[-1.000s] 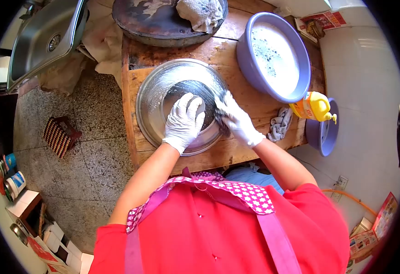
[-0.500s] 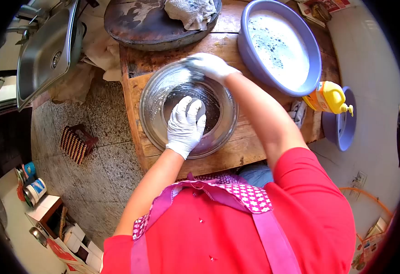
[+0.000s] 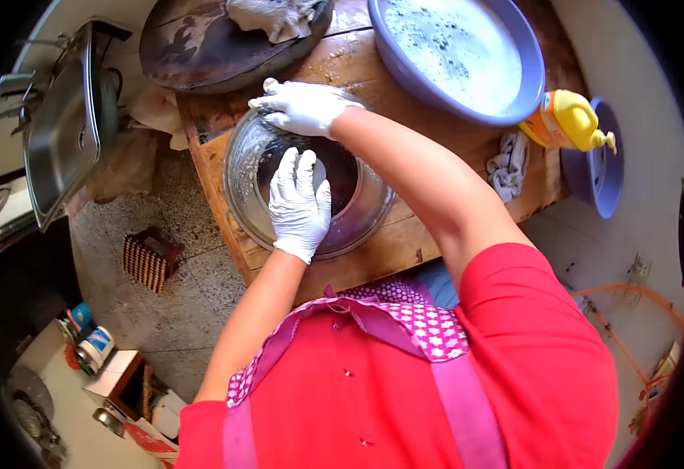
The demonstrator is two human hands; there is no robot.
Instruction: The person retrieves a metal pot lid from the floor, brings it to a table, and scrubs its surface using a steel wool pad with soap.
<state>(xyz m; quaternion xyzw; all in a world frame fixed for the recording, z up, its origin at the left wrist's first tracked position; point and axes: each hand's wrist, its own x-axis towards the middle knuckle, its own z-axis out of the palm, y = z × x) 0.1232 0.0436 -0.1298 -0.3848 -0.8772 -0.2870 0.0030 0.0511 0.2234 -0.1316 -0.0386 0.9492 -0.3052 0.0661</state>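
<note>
A round lid (image 3: pixel 238 191) with a wide, shiny metal ring and a dark, see-through-looking centre lies on the wooden table, with suds spotting its ring. My left hand (image 3: pixel 300 205), in a white glove, is at the lid's middle, fingers around a round grey knob (image 3: pixel 320 172). Across the far rim reaches my right hand (image 3: pixel 303 108), also gloved in white. Its fingertips bend over the edge at the upper left, and what lies beneath its palm is hidden.
A purple basin (image 3: pixel 533 78) of foamy water stands at the back right. Near it are a yellow bottle (image 3: pixel 572 121), a crumpled grey cloth (image 3: pixel 508 168) and another basin (image 3: pixel 604 184). A dark round board (image 3: pixel 193 47) bearing a cloth (image 3: pixel 275 16) sits behind the lid. Leftward is a steel sink (image 3: pixel 64 148).
My right hand has moved left along the far rim, and its blur has gone. My left hand stays at the lid's centre. The whole view has shifted and turned a little.
</note>
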